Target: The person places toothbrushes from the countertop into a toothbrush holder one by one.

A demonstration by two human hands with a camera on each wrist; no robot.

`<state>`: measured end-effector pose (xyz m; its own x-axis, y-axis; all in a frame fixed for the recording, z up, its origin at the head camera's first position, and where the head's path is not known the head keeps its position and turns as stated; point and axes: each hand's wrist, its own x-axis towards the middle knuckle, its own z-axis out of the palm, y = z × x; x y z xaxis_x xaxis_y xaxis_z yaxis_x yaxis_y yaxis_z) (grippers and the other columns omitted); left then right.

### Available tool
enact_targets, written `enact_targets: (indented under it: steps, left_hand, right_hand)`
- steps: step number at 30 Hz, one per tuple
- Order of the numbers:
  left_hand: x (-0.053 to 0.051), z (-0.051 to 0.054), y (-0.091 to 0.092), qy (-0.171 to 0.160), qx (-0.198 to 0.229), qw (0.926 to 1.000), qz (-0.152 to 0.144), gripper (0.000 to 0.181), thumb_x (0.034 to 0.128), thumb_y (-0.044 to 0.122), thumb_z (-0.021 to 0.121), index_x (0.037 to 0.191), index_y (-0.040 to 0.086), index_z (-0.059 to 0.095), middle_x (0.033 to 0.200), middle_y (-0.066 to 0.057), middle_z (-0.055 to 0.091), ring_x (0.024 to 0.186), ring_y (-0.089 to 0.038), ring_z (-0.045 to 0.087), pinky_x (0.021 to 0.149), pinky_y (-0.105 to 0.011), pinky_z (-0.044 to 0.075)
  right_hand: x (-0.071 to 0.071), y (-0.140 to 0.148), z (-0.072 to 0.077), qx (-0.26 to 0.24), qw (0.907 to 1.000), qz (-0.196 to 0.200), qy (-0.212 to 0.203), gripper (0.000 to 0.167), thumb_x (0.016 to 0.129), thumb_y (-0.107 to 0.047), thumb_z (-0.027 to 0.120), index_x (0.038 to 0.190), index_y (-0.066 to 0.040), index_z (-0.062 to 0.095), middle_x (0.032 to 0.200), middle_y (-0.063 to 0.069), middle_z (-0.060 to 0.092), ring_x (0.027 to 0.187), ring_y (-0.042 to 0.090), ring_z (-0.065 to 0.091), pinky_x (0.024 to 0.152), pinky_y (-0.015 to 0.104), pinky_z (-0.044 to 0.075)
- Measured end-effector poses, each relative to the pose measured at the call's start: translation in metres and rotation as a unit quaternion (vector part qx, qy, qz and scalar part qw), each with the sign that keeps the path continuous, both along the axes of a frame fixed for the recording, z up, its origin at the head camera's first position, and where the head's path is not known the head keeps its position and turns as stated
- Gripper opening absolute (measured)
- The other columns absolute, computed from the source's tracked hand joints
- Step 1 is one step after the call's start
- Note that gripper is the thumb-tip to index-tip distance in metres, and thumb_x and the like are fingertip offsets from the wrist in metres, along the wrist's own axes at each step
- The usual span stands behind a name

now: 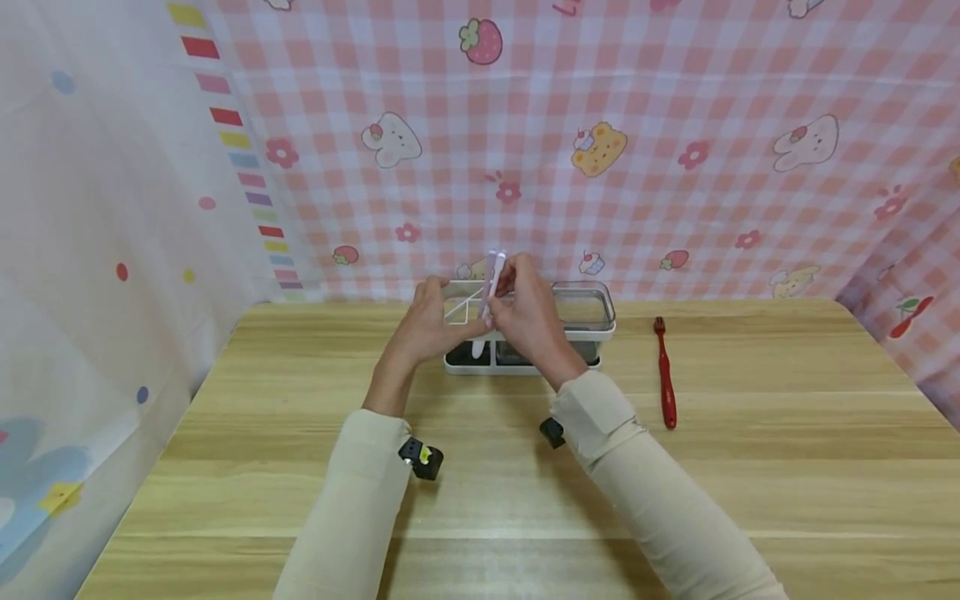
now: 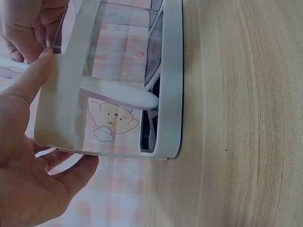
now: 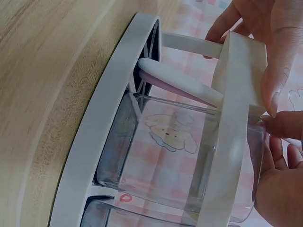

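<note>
A pink gingham cloth, printed with strawberries, flowers and small animals, hung across the back. Before it spread the wood-grain table, with a pale, dotted cloth along the left side. Two cream sleeves reached in from the near edge.

A white-framed toothbrush holder stood near the middle of the table's far edge, its raised frame above a base with dark compartments. The left hand was clamped on the left end of that raised frame, thumb along the near side and fingers round behind. The right hand had its fingers bent close against the left thumb's tip, pinching the upper part of a white-and-lilac toothbrush; how firmly, I could not tell. Clear cups sat in the holder to the right of that brush.

A red toothbrush lay on the table to the right, well apart from the holder, its dark head toward the cloth. The white-and-lilac toothbrush leaned through the frame's left part, its rounded handle end down at the left base compartment. Smallest were the black wrist cameras, one beside each cuff.
</note>
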<state>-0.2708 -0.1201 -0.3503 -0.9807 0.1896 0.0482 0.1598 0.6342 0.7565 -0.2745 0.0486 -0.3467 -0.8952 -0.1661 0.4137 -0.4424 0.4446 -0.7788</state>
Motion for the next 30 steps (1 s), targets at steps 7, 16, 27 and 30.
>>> enact_targets:
  steps: [7,16,27,30]
  left_hand:
    - [0.000,0.000,0.001,0.003,0.004,1.0000,-0.001,0.098,0.0838,0.044,0.081,0.153,0.000,0.026,0.149,-0.023,0.034,0.129,-0.039,0.045,0.109,-0.052,0.038]
    - [0.000,0.001,0.001,0.001,0.002,1.0000,-0.002,0.099,0.0838,0.045,0.081,0.154,0.002,0.025,0.150,-0.023,0.033,0.130,-0.038,0.043,0.109,-0.053,0.037]
    - [-0.001,-0.001,-0.001,-0.005,0.003,1.0000,-0.002,0.103,0.0839,0.047,0.080,0.156,0.001,0.023,0.152,-0.024,0.031,0.134,-0.038,0.040,0.111,-0.055,0.035]
    - [-0.001,-0.001,-0.002,-0.007,0.003,1.0000,-0.002,0.104,0.0838,0.047,0.080,0.156,0.001,0.023,0.152,-0.024,0.031,0.135,-0.039,0.040,0.112,-0.055,0.034]
  right_hand:
    - [0.001,0.002,-0.001,0.002,1.0000,-0.003,0.004,0.032,0.089,0.012,0.069,0.110,0.000,0.047,0.104,0.014,0.059,0.095,0.025,0.061,0.077,0.031,0.056]
    - [0.005,0.009,-0.002,0.030,0.9992,-0.009,0.023,0.027,0.093,0.002,0.071,0.106,0.001,0.048,0.105,0.017,0.058,0.100,0.028,0.061,0.087,0.035,0.056]
    - [0.012,0.028,-0.003,0.313,0.9374,-0.107,0.109,0.059,0.103,-0.042,0.058,0.144,0.001,0.052,0.149,0.020,0.049,0.137,0.038,0.044,0.115,0.052,0.032]
    - [0.013,0.034,-0.005,0.331,0.9298,-0.118,0.109,0.061,0.104,-0.043,0.056,0.148,-0.001,0.048,0.150,0.020,0.047,0.138,0.040,0.042,0.115,0.055,0.029]
